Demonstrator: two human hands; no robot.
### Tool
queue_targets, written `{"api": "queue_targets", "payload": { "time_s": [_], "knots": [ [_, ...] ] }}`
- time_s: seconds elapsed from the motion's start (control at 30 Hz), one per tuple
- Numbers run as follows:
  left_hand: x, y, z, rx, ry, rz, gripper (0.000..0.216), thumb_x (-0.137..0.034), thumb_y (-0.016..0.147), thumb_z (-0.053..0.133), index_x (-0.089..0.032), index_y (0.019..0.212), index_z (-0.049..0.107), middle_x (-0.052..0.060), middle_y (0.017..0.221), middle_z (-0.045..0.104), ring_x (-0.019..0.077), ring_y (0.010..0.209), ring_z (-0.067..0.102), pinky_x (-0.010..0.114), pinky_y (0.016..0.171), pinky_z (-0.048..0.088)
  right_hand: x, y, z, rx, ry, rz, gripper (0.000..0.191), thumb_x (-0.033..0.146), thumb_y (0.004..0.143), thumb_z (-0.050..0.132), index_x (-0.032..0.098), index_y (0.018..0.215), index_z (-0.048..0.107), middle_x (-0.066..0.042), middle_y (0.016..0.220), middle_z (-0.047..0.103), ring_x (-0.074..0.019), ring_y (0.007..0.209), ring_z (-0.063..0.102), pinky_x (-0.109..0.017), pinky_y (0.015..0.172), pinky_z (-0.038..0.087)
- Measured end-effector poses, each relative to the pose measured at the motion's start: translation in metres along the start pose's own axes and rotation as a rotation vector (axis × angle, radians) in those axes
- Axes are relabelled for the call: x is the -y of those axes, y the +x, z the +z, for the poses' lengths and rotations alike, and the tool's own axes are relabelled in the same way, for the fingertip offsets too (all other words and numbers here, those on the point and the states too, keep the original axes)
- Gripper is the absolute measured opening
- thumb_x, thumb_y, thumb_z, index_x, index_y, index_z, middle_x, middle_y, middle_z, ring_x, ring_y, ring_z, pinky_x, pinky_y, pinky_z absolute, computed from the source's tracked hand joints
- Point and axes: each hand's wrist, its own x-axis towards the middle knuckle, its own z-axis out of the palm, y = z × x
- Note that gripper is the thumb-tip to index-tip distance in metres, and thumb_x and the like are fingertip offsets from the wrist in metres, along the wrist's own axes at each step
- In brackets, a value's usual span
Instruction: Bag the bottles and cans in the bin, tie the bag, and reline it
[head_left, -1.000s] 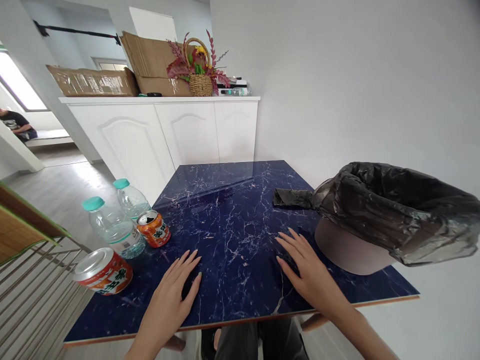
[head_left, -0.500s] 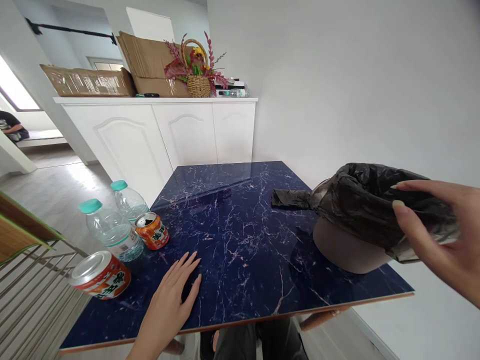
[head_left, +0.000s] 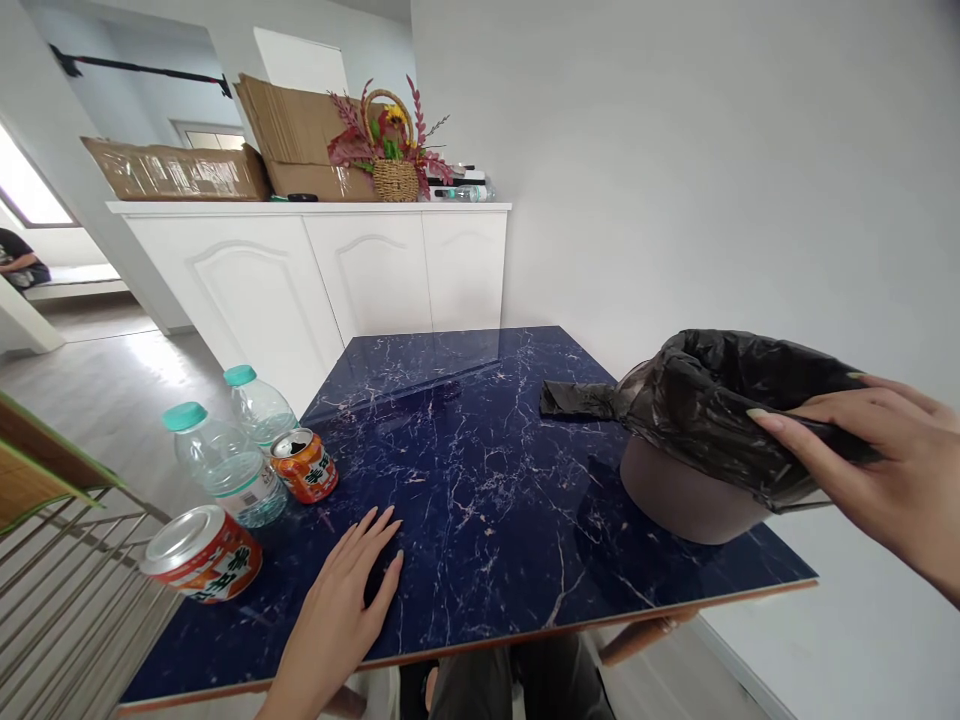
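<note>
My left hand [head_left: 337,595] lies flat on the dark blue marbled table [head_left: 480,540], fingers stretched out and holding nothing. At the right, my right hand [head_left: 889,430] grips the rim of a trash can [head_left: 686,492] lined with a black garbage bag [head_left: 697,410]. The thumb presses on the outside of the bag, and the other fingers reach over the rim into the opening. A twisted end of the bag [head_left: 577,399] sticks out leftward over the table. The inside of the can is hidden.
On the table's left stand two clear bottles with teal caps [head_left: 240,376], an opened orange can [head_left: 305,466] and a tilted red-and-orange can [head_left: 202,553]. A metal rack [head_left: 67,560] is beside the table. Behind stand a white cabinet [head_left: 247,290], cardboard boxes [head_left: 176,170] and a flower basket [head_left: 395,180].
My right hand has moved left and down onto the bag-covered rim and closed on it. The trash can has shifted slightly left in view. My left hand stays put.
</note>
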Motion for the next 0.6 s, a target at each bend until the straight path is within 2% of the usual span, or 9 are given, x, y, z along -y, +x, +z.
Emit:
{"api": "queue_targets", "payload": {
  "time_s": [0.23, 0.4, 0.6],
  "knots": [
    [0.001, -0.001, 0.001, -0.006, 0.01, -0.006, 0.047, -0.044, 0.108, 0.053, -0.034, 0.153, 0.054, 0.001, 0.16, 0.058, 0.0287, 0.152, 0.051, 0.056, 0.126, 0.045, 0.03, 0.005, 0.011, 0.016, 0.162, -0.095, 0.039, 0.06, 0.102, 0.063, 0.026, 0.083, 0.069, -0.004, 0.079, 0.073, -0.0232, 0.079, 0.07, -0.048, 0.108, 0.05],
    [0.001, -0.001, 0.0, 0.004, -0.006, -0.019, 0.045, -0.044, 0.107, 0.053, -0.034, 0.152, 0.057, 0.0, 0.16, 0.058, 0.0291, 0.152, 0.05, 0.055, 0.127, 0.044, 0.075, 0.019, 0.025, 0.053, 0.363, -0.139, 0.029, 0.048, 0.102, 0.07, 0.025, 0.084, 0.07, -0.001, 0.079, 0.071, -0.0199, 0.077, 0.068, -0.051, 0.11, 0.048],
    [-0.001, -0.001, -0.001, -0.004, 0.001, -0.014, 0.044, -0.044, 0.108, 0.053, -0.031, 0.15, 0.059, 0.003, 0.159, 0.06, 0.0286, 0.151, 0.052, 0.055, 0.126, 0.045, 0.133, 0.038, 0.041, 0.13, 0.577, -0.212, 0.031, 0.045, 0.105, 0.067, 0.025, 0.08, 0.067, 0.002, 0.075, 0.07, -0.0177, 0.074, 0.066, -0.05, 0.111, 0.046]
  ]
}}
